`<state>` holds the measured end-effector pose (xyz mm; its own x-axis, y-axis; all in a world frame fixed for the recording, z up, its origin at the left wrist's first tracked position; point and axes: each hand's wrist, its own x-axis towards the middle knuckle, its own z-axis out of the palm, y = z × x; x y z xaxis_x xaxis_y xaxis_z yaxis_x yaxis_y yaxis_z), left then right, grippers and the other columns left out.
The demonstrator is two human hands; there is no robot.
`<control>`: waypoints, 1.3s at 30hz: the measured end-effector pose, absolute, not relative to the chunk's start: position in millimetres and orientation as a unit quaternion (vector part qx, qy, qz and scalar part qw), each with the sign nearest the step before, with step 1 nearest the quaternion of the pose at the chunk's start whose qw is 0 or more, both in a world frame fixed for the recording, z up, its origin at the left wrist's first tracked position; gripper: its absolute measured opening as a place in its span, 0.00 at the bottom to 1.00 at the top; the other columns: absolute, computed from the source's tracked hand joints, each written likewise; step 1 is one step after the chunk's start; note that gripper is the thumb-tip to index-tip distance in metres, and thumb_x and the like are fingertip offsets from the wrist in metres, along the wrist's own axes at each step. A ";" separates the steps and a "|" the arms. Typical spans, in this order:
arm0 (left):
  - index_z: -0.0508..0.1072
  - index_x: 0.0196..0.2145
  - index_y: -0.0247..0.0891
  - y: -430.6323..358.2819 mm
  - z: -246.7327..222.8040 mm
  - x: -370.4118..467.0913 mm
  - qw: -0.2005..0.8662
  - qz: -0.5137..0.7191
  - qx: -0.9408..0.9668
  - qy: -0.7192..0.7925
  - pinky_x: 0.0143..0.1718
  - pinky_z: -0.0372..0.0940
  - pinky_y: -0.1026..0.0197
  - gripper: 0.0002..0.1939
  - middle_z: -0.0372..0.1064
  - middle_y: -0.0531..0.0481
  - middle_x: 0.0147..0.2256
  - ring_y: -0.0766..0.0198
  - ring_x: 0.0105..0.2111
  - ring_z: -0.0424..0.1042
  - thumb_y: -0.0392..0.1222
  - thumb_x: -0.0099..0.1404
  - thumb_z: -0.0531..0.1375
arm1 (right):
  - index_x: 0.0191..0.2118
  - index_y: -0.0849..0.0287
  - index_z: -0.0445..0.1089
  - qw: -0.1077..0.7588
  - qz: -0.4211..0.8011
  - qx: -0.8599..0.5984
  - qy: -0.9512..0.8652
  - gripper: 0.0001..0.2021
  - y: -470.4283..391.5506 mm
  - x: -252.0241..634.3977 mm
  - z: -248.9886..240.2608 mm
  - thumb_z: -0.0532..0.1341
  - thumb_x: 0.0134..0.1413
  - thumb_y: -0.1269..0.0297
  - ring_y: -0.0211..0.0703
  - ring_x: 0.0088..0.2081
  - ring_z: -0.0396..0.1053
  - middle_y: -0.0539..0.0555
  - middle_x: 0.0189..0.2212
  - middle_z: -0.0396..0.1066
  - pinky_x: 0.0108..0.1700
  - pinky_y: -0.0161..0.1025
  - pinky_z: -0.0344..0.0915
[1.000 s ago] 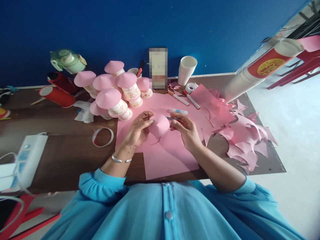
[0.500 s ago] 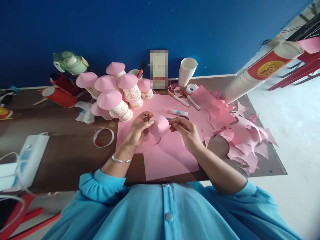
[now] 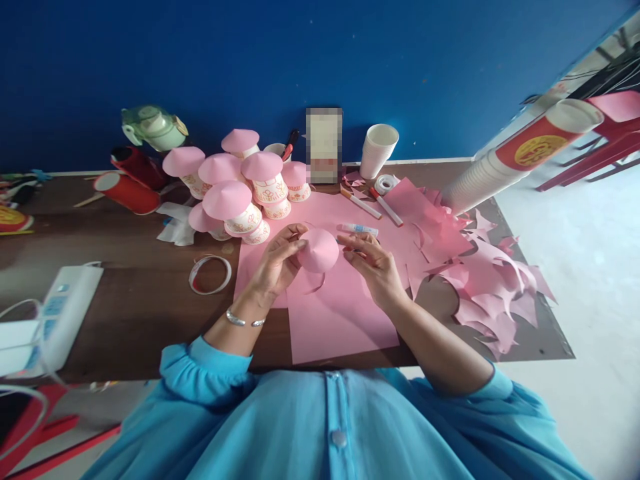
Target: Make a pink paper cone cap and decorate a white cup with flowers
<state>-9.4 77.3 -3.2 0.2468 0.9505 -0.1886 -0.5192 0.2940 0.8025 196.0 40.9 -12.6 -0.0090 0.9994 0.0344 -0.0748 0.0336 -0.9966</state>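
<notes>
A small pink paper cone [image 3: 319, 252] is held above the pink sheets in front of me, its point facing up toward me. My left hand [image 3: 281, 261] pinches the cone's left edge between thumb and fingers. Just off the right edge, my right hand [image 3: 373, 267] has its fingertips apart with nothing visible between them; the gap to the cone is very small. Below the cone, a thin curled paper strip [image 3: 316, 287] lies over the pink paper sheet [image 3: 345, 327]. A glue stick [image 3: 359, 229] rests just beyond my right hand.
Several decorated paper cups with pink cone roofs [image 3: 227, 200] stand at back left. A tape roll [image 3: 210, 275] lies left of my hands. Pink paper scraps [image 3: 493, 287] and a tall cup stack [image 3: 485, 177] are on the right. A phone [image 3: 324, 145] leans against the wall.
My right fingers have come off the cone's right edge and spread slightly. My left hand keeps its hold, and the cone has turned a little. The whole view has shifted slightly.
</notes>
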 end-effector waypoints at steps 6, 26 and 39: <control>0.76 0.40 0.39 75.6 -8.7 -9.3 0.744 0.481 0.316 0.338 0.33 0.65 0.68 0.16 0.71 0.54 0.37 0.71 0.32 0.70 0.39 0.54 0.74 | 0.31 0.53 0.81 0.497 0.626 -0.412 -0.437 0.16 40.8 193.8 -14.8 0.73 0.52 0.45 0.44 0.39 0.69 0.52 0.33 0.74 0.46 0.43 0.67; 0.79 0.38 0.37 73.8 -7.7 -7.1 0.764 0.468 0.310 0.318 0.34 0.66 0.70 0.14 0.71 0.52 0.38 0.70 0.33 0.70 0.36 0.54 0.73 | 0.35 0.56 0.82 0.472 0.663 -0.393 -0.428 0.21 36.3 190.3 -15.5 0.71 0.53 0.40 0.45 0.40 0.72 0.53 0.35 0.77 0.47 0.42 0.69; 0.77 0.41 0.39 70.8 -13.1 -8.3 0.769 0.431 0.352 0.313 0.35 0.68 0.68 0.13 0.73 0.52 0.38 0.67 0.34 0.74 0.38 0.58 0.72 | 0.23 0.56 0.77 0.466 0.675 -0.414 -0.395 0.18 35.5 184.7 -9.0 0.79 0.40 0.48 0.41 0.33 0.67 0.50 0.27 0.73 0.39 0.40 0.66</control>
